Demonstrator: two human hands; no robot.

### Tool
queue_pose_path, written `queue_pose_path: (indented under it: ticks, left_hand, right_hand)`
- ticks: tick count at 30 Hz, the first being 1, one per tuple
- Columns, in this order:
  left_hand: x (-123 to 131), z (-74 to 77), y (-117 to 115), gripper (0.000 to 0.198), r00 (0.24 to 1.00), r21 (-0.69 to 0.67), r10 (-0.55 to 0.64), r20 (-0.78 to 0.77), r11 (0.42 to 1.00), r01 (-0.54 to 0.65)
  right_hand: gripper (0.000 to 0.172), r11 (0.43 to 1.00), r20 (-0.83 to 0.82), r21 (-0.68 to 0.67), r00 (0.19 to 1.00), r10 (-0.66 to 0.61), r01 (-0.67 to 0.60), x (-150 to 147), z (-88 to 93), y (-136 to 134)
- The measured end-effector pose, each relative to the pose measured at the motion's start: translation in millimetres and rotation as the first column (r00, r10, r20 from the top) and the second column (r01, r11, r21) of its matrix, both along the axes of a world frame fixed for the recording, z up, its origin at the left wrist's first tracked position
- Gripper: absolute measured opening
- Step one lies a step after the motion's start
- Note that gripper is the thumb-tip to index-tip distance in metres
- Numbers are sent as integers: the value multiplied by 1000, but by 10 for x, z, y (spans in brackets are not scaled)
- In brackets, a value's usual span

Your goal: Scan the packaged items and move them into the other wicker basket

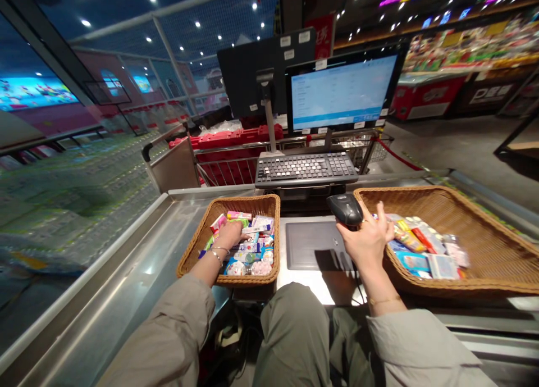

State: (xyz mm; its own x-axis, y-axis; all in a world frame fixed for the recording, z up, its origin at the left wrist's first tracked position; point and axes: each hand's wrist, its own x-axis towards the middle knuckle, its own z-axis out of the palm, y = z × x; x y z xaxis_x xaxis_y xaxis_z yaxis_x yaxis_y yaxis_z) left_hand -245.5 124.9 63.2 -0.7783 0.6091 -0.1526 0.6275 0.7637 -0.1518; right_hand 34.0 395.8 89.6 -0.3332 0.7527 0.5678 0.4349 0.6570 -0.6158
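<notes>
My left hand (229, 235) reaches down into the left wicker basket (275, 235). Its fingers are partly stretched out and touch small packages (252, 246) in bright wrappers; the fingertips are partly hidden among them. A black barcode scanner (346, 209) is in my right hand (367, 235), held above the right side of a flat grey counter plate (309, 246). Some fingers of that hand are wrapped round the scanner's handle, while others stick out to the right. Beside it, the larger right wicker basket (497, 260) contains several packaged goods (421, 246).
Behind the counter plate stand a black keyboard (307, 168) and a lit monitor (341, 92). A second display (248, 81) shows its back. A metal shopping cart (227, 168) is beyond the counter. The steel counter (147, 263) extends left, with a raised edge.
</notes>
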Motion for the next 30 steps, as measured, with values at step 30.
queue_pose_path:
  ticks: [30]
  left_hand:
    - [151, 238, 35, 23, 907, 227, -209, -364, 925, 305]
  right_hand:
    - [54, 999, 28, 50, 999, 18, -19, 17, -87, 47]
